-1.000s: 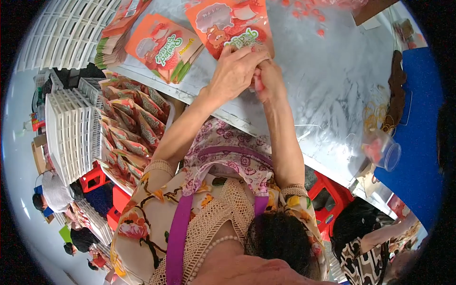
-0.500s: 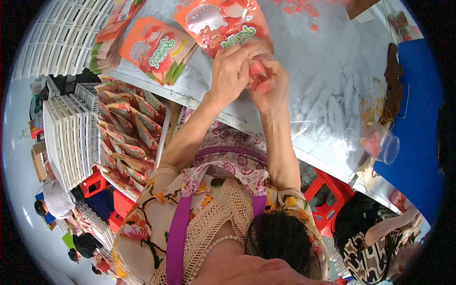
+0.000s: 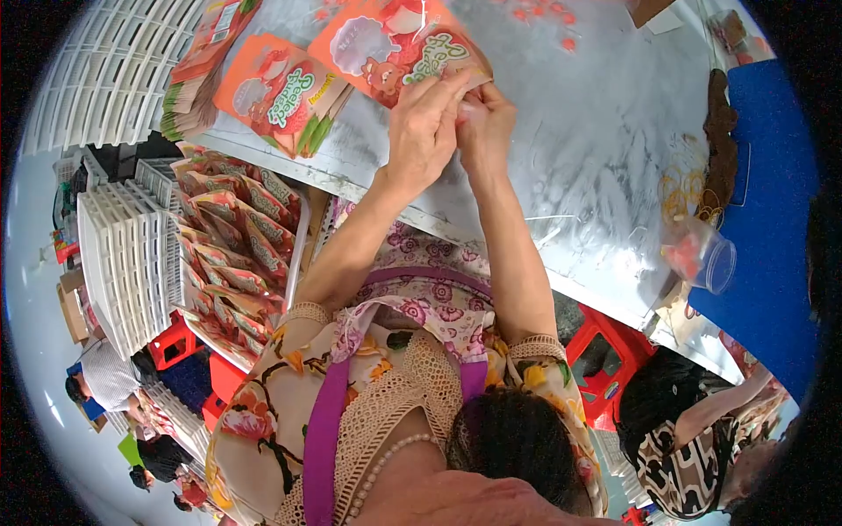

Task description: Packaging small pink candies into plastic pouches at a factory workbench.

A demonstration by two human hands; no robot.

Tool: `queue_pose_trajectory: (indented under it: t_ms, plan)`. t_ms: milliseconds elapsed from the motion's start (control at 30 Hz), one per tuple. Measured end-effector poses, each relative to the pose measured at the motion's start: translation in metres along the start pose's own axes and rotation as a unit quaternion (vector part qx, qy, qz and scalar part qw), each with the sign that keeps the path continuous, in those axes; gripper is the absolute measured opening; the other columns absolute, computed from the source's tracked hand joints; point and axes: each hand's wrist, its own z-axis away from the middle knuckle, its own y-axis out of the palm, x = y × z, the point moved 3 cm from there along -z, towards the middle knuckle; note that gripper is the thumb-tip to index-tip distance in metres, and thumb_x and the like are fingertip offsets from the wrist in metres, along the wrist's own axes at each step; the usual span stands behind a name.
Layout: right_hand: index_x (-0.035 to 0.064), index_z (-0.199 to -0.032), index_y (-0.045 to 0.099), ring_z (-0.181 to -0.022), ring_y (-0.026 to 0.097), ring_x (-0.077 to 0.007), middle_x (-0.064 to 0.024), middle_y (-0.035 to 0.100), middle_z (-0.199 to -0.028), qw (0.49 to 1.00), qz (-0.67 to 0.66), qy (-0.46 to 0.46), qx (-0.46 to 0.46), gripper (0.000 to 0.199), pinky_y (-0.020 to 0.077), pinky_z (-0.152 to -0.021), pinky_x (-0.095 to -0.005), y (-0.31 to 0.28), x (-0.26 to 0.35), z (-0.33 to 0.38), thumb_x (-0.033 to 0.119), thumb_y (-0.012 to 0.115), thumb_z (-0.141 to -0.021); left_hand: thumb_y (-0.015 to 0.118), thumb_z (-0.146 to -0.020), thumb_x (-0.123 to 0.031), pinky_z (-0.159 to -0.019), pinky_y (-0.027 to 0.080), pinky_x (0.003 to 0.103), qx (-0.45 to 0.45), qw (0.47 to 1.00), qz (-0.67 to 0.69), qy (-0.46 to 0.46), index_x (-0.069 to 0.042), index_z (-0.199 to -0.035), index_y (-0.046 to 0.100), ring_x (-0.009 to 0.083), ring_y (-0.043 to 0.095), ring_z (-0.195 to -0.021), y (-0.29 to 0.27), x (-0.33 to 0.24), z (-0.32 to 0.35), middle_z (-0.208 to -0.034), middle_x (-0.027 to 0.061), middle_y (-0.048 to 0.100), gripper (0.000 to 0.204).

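Since a second ago both hands have slid further out over the tabletop point(image 3: 605, 149), left hand point(image 3: 423, 131) and right hand point(image 3: 485, 123) pinching the orange pouch point(image 3: 395, 48)'s near edge, apparently mid-closing it; pressing along that edge looks next.

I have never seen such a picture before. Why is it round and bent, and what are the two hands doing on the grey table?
The picture comes from a wide fisheye camera worn on a person's head, looking down. That lens bends straight edges, so the view looks round. No machine is here, only a person's bare hands. The left hand and the right hand meet at the lower corner of an orange printed pouch lying on the grey table. What their fingertips pinch is too small to tell. Another orange pouch lies to the left beside a stack of pouches. Below the table edge, a tray of filled pouches stands by white crates. A clear plastic cup lies on its side at the right.
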Motion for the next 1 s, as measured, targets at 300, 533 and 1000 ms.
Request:
queue_pose_trajectory:
  t_ms: [300,533,1000]
  plan:
    - [0.0016,-0.101,0.061,-0.081,0.06,-0.0162,-0.0045,0.062,-0.092,0.888,-0.369,0.242,0.131,0.022,0.0498,-0.069,-0.0307,-0.019,-0.014,-0.01,0.008,0.05,-0.083,0.053,-0.083,0.002,-0.073,0.049,0.039,-0.024,0.996,0.013,-0.086,-0.002,-0.105,0.067,0.0311,0.062,-0.076,0.003,0.004,-0.005,-0.081,0.0159,0.065,0.026]
    - [0.0015,-0.11,0.061,-0.082,0.058,-0.0097,-0.0029,0.063,-0.096,0.962,-0.211,0.156,0.071,0.027,0.0457,-0.061,-0.025,0.004,0.032,0.019,0.017,0.059,-0.089,0.051,-0.086,-0.002,-0.069,0.05,0.034,-0.022,0.983,0.093,-0.158,-0.002,-0.105,0.068,0.0254,0.064,-0.074,0.006,0.018,-0.003,-0.087,0.0168,0.067,0.025]
    - [-0.0024,-0.111,0.061,-0.084,0.062,-0.0155,-0.0087,0.064,-0.102,0.975,-0.185,0.12,-0.032,0.023,0.0503,-0.069,-0.0281,0.016,0.026,-0.002,0.002,0.05,-0.091,0.054,-0.092,-0.007,-0.065,0.049,0.032,-0.066,0.981,0.155,-0.094,-0.001,-0.107,0.066,0.0212,0.062,-0.072,0.011,0.005,-0.008,-0.087,0.0129,0.066,0.021]
